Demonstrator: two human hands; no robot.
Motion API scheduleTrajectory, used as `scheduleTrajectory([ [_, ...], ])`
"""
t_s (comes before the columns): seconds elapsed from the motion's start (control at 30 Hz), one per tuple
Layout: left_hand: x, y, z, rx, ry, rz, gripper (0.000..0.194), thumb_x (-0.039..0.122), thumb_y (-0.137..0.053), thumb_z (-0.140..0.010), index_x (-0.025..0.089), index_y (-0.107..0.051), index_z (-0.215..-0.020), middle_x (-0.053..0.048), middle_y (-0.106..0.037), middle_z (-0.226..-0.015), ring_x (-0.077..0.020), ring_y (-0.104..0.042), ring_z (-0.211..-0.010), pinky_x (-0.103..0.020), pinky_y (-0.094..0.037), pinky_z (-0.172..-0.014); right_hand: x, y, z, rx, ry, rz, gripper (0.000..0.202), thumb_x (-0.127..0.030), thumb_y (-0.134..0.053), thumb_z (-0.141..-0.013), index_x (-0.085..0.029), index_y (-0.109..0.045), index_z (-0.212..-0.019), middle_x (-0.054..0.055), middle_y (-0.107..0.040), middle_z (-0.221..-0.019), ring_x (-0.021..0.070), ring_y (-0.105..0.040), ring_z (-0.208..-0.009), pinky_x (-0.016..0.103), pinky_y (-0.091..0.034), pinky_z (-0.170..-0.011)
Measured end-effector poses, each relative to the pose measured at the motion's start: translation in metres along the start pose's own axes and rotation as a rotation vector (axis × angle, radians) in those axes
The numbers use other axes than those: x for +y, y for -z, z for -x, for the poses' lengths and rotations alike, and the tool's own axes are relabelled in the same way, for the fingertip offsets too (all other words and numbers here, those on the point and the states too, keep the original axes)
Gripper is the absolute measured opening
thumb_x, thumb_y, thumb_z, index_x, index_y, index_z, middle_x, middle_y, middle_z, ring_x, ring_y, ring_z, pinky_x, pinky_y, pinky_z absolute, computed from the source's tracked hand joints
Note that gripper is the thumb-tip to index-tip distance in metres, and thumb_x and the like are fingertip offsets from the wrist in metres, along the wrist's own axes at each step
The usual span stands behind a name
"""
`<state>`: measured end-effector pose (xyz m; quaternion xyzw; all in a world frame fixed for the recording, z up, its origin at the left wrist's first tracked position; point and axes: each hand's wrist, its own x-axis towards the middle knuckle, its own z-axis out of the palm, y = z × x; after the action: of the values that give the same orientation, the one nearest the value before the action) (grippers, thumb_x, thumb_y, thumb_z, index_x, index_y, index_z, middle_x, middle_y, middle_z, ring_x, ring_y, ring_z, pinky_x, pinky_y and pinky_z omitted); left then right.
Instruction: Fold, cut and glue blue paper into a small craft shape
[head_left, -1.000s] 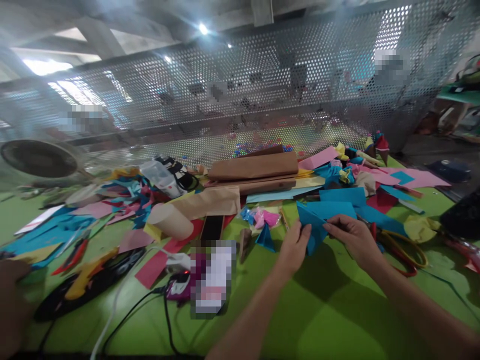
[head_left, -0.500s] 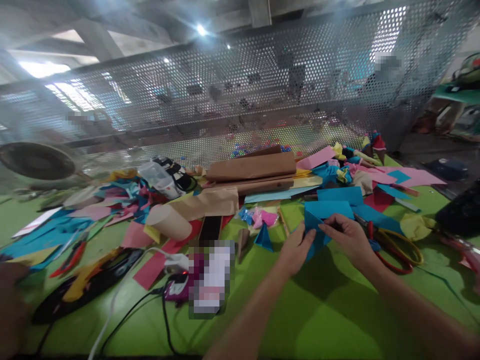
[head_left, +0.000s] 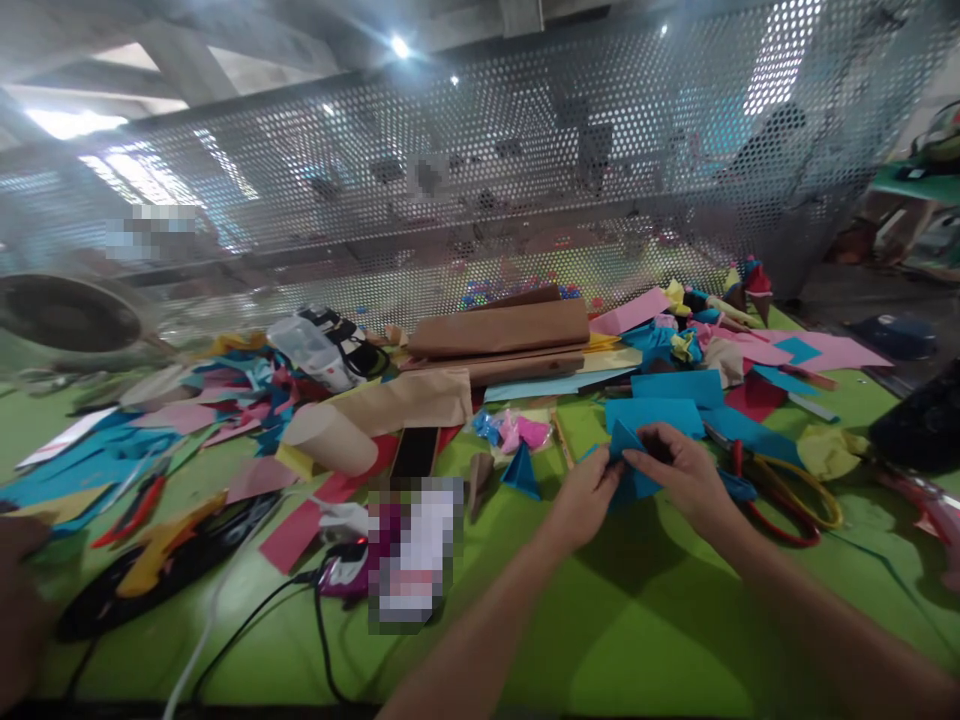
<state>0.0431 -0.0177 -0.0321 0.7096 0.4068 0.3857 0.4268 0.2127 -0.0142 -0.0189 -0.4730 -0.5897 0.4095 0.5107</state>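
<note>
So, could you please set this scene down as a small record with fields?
Left hand: left hand pinches the folded blue paper
Right hand: right hand pinches the same paper, from the other side
Surface: green table
Left of the hands: small blue folded piece; brown paper cone
Farther left: cream roll, on its side
Behind the hands: stacked brown paper
Background: perforated screen

Craft workshop | colored paper [head_left: 624, 440] | scissors [head_left: 739, 460] | green worktable [head_left: 637, 620] | perforated screen [head_left: 525, 200]
</note>
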Motion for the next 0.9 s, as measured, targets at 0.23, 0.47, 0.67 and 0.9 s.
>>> scheduleTrajectory([
  [0.23, 0.009, -0.001, 0.001, -0.065, 0.031, -0.055, 0.029, 0.04, -0.046, -0.1, 0.018, -0.062, -0.107, -0.009, -0.066, -0.106, -0.0241, -0.06, -0.1, -0.037, -0.047, -0.092, 0.001, 0.0, 0.001, 0.054, -0.003, -0.044, 0.033, -0.046, -0.075, -0.08, -0.021, -0.054, -0.07, -0.003, -0.049, -0.068, 0.0146, -0.043, -0.066, 0.028, -0.034, -0.059],
  [0.47, 0.01, -0.008, 0.006, -0.06, 0.044, -0.054, 0.025, 0.039, -0.045, -0.099, 0.018, -0.058, -0.107, -0.01, -0.066, -0.107, -0.0238, -0.059, -0.097, -0.038, -0.047, -0.091, 0.005, -0.001, 0.002, 0.086, -0.021, -0.104, 0.032, -0.042, -0.074, -0.082, -0.022, -0.052, -0.072, -0.005, -0.045, -0.07, 0.0139, -0.04, -0.067, 0.028, -0.031, -0.06],
  [0.67, 0.006, -0.013, 0.007, -0.057, 0.094, -0.067, 0.019, 0.035, -0.044, -0.098, 0.02, -0.055, -0.101, -0.007, -0.064, -0.099, -0.0221, -0.057, -0.089, -0.036, -0.048, -0.086, 0.006, 0.001, 0.001, 0.066, -0.022, -0.14, 0.037, -0.043, -0.074, -0.084, -0.022, -0.045, -0.07, -0.005, -0.036, -0.07, 0.0134, -0.034, -0.067, 0.028, -0.029, -0.06],
  [0.9, 0.01, -0.015, 0.007, -0.166, 0.147, -0.144, 0.014, 0.033, -0.042, -0.097, 0.021, -0.05, -0.094, -0.005, -0.061, -0.09, -0.021, -0.055, -0.083, -0.035, -0.047, -0.08, -0.002, 0.006, 0.0, 0.116, -0.019, -0.168, 0.039, -0.043, -0.073, -0.084, -0.022, -0.045, -0.068, -0.005, -0.035, -0.069, 0.013, -0.032, -0.066, 0.028, -0.028, -0.059],
])
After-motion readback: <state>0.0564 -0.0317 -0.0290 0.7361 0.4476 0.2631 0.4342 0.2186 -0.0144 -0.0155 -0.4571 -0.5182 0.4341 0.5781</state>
